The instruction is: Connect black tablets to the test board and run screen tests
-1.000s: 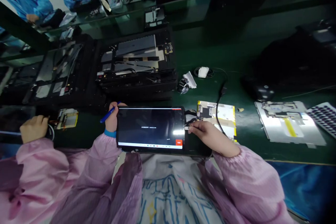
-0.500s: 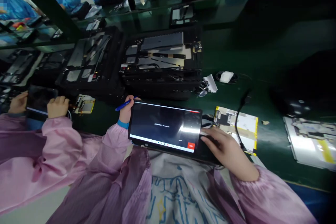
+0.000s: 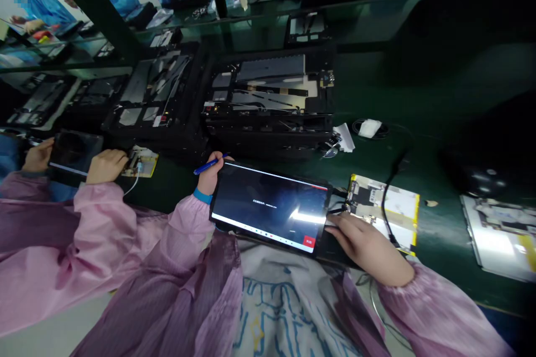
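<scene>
A black tablet (image 3: 268, 203) with a lit dark screen rests at the table's near edge, over my lap. My left hand (image 3: 208, 175) grips its left edge, fingers closed, with a blue pen (image 3: 210, 164) sticking out between them. My right hand (image 3: 365, 245) lies on the tablet's right end, fingers curled against the edge near a black cable (image 3: 387, 201). Whether those fingers pinch the cable's plug is hidden.
A yellow-edged circuit board (image 3: 391, 209) lies right of the tablet. Black trays of opened tablets (image 3: 268, 97) fill the middle. A co-worker's hands (image 3: 106, 164) at left hold another tablet (image 3: 74, 150). People in blue coats sit at the far side.
The view has swung left and the tablet now sits tilted in the picture. My right hand slid from pinching at the tablet's right edge to lying over its right end.
</scene>
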`<action>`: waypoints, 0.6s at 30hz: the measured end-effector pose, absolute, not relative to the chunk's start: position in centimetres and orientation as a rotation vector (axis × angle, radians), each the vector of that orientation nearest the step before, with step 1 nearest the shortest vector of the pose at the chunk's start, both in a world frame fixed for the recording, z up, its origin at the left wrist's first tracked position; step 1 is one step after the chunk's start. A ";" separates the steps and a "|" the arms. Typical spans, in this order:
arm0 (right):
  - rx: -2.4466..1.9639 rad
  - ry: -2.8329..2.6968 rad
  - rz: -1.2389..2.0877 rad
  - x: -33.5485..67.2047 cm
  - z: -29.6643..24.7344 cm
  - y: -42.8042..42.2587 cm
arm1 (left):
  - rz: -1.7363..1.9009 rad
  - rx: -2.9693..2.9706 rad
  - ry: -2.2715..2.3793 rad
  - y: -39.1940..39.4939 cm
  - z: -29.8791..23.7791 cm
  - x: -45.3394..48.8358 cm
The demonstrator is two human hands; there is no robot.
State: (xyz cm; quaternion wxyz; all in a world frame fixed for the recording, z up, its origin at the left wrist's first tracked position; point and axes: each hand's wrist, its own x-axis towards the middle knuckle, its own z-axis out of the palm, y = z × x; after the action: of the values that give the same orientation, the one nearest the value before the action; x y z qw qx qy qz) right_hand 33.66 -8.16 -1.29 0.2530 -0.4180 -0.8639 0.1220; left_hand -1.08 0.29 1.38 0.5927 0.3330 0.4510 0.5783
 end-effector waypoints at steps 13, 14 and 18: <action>-1.051 -2.387 0.156 34.7 -1.5 -7.5 | 1.335 0.762 1.072 1.0 1.5 -0.9; -1.051 -2.388 0.142 34.7 -1.5 -7.5 | 1.339 0.763 1.081 1.0 1.5 -0.8; -1.116 -2.403 0.212 34.8 -1.5 -7.6 | 1.351 0.764 1.093 1.1 1.5 -0.7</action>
State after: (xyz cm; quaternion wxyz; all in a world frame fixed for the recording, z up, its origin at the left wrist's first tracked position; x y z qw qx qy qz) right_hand 34.78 -7.62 -1.52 0.2396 -0.4077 -0.8777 0.0774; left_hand -0.73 1.07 1.50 0.5823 0.3273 0.4683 0.5784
